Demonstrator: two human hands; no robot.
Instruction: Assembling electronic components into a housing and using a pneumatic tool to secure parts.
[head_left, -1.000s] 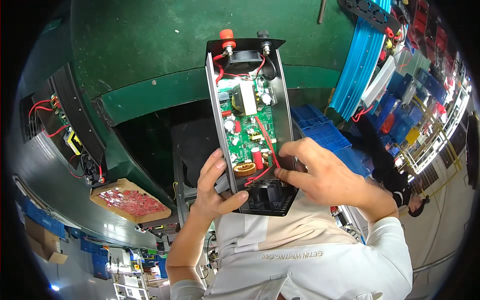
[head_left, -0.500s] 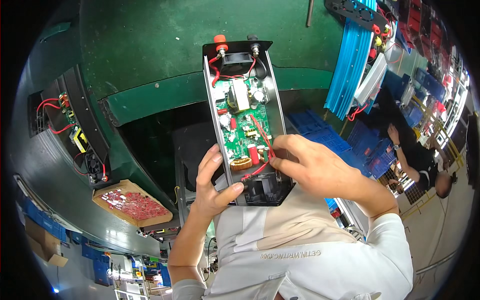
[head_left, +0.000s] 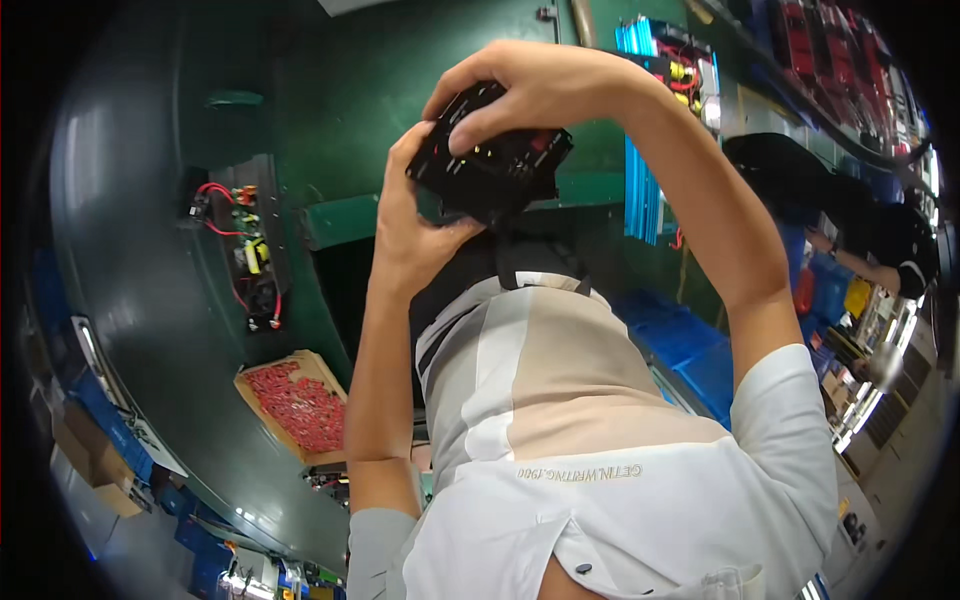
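Observation:
A black power inverter is tipped up above the near edge of the green workbench, its dark end panel facing me. My left hand grips its left side, fingers at the upper left edge and thumb underneath. Over the top reaches my right hand, fingers on the far left edge and thumb lying across the panel. Both hands are closed on the inverter. Its circuit board and wires are out of sight in this pose.
At left, another open inverter lies on the bench. A cardboard box of small red parts stands nearer. Blue finned metal housings lie at right. Beyond are blue crates and a person in black.
The inverter has been raised away from my body and tilted, turning its board out of view. My right hand has left the red wires inside and now grips the inverter from above.

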